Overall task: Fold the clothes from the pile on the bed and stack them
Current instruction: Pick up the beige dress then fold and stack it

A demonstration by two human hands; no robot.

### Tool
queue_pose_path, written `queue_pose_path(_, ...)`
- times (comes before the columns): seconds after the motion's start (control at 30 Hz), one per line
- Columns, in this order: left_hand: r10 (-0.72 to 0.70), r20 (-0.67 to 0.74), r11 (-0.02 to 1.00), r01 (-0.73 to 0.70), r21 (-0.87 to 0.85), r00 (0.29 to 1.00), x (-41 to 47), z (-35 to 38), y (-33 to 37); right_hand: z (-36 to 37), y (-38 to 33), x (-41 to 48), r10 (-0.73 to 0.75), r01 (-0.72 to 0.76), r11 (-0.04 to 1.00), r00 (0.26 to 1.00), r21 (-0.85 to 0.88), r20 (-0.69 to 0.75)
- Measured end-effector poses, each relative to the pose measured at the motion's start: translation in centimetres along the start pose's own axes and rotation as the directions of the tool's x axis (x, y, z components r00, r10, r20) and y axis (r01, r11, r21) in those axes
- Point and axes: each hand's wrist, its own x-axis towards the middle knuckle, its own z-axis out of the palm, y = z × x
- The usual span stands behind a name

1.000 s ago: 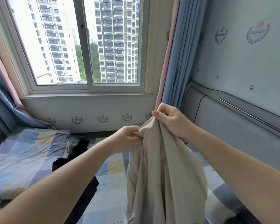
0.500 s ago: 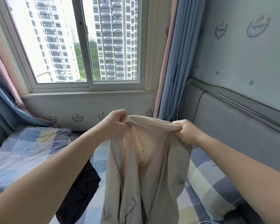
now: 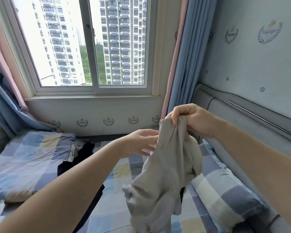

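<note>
your right hand (image 3: 194,121) is pinching the top edge of a beige garment (image 3: 164,179), which is dangling limp over the bed (image 3: 32,153). your left hand (image 3: 139,144) is hovering just beside it, fingers straight, holding nothing. the cloth is looking soft and light; a second top corner is likely the best place to grip.

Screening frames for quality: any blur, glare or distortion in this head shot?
Head view: sky through the window is blown out; the left hand and the lower beige garment are motion-blurred; the right hand is sharp; the wide lens bows the curtain.
</note>
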Motion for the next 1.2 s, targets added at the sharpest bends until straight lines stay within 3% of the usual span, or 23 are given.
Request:
queue_pose_path(0.1,0.036,0.118,0.979,-0.011,-0.201,0.992,0.2,0.7,-0.2,-0.4,0.1,-0.7,0.015,-0.015,1.0,1.0,0.01,-0.015)
queue_pose_path(0.17,-0.026,0.179,0.95,0.08,-0.302,0.984,0.3,0.9,-0.1,-0.8,0.1,-1.5,0.026,-0.025,0.999,0.999,0.042,-0.026)
queue_pose_path(0.27,-0.201,0.32,0.926,0.286,-0.247,0.926,0.2,1.2,-0.1,-1.0,0.2,-2.2,0.032,-0.028,0.995,0.999,0.1,-0.041)
queue_pose_path(0.37,-0.242,0.374,0.919,0.335,-0.208,0.895,0.7,2.1,-0.5,-1.2,0.4,-2.3,0.029,-0.024,0.994,0.998,0.11,-0.048)
queue_pose_path(0.43,-0.252,0.293,0.912,0.327,-0.248,0.923,1.2,3.2,-0.3,-1.3,0.5,-2.3,0.022,-0.017,0.996,0.998,0.092,-0.055)
queue_pose_path(0.53,-0.223,-0.078,0.918,0.182,-0.351,0.972,1.8,3.8,0.0,-1.5,0.5,-2.4,0.027,-0.015,0.993,0.994,0.119,-0.104)
queue_pose_path(0.6,-0.179,-0.335,0.898,0.015,-0.44,0.925,2.2,2.8,0.1,-2.0,0.7,-2.7,0.025,-0.014,0.997,0.987,0.074,-0.159)
queue_pose_path(0.7,-0.159,-0.557,0.843,-0.182,-0.507,0.815,2.2,0.0,0.4,-3.2,1.4,-3.1,0.004,-0.05,0.982,0.971,-0.184,-0.24)
queue_pose_path(0.83,-0.073,-0.678,0.789,-0.374,-0.488,0.731,1.4,-2.2,2.0,-3.6,3.2,-3.3,0.068,-0.157,0.927,0.964,-0.341,-0.259)
queue_pose_path(0.97,0.028,-0.717,0.756,-0.484,-0.441,0.697,0.4,-3.2,3.7,-2.6,5.1,-2.7,0.143,-0.224,0.919,0.956,-0.323,-0.256)
queue_pose_path(1.13,0.101,-0.727,0.801,-0.489,-0.345,0.679,-0.9,-3.9,4.6,-0.7,6.1,-1.2,0.224,-0.273,0.945,0.942,-0.182,-0.25)
queue_pose_path(1.2,0.101,-0.726,0.848,-0.44,-0.295,0.68,-1.3,-4.0,4.6,0.3,6.3,-0.3,0.343,-0.376,0.922,0.904,-0.093,-0.254)
